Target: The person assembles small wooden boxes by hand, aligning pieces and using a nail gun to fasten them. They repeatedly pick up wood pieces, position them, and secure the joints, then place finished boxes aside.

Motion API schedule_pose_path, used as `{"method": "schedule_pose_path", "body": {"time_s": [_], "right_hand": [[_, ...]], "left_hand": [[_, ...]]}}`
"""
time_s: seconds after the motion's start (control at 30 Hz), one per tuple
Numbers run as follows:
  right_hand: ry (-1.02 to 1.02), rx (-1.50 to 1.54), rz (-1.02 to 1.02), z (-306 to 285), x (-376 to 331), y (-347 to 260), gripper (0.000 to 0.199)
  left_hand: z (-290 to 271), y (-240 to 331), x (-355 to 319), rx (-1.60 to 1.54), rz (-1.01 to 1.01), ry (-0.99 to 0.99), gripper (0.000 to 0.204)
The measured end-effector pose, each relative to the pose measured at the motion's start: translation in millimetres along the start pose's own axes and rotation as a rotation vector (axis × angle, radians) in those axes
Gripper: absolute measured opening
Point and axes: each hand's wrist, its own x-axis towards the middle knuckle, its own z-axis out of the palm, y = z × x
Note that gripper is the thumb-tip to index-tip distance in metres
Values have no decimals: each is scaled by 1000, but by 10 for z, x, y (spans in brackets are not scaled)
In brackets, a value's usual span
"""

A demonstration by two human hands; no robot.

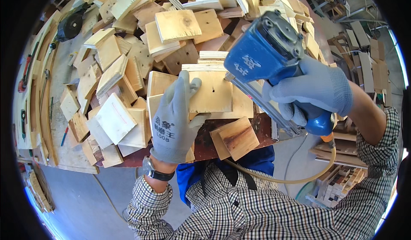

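Plywood, pale and square, makes up the panel (212,92) at the middle of the workbench (72,154), with a small dark hole near its centre. Over the panel's left edge the left hand (173,120), in a grey glove, lies flat with fingers spread, pressing it down. At the panel's upper right corner sits the nose of a blue pneumatic nailer (267,53), which the right hand (314,92), gloved likewise, grips with fingers wrapped round the handle. Whether a finger rests on the trigger cannot be made out. A yellowish air hose (274,180) runs from the nailer's base, down below the panel. Behind and left of the panel a heap of wooden offcuts (128,47) hides most of the bench. Right of the panel, further timber stacks (364,64) blur at the curved rim.
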Motion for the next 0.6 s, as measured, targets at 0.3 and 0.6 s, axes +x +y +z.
{"method": "schedule_pose_path", "body": {"time_s": [0.3,0.6], "right_hand": [[23,-64,-58,324,-112,-100,35],[-82,-95,-42,549,-28,-237,42]], "left_hand": [[37,-50,-25,-33,-46,17,105],[66,-97,-38,-64,-81,-26,106]]}}
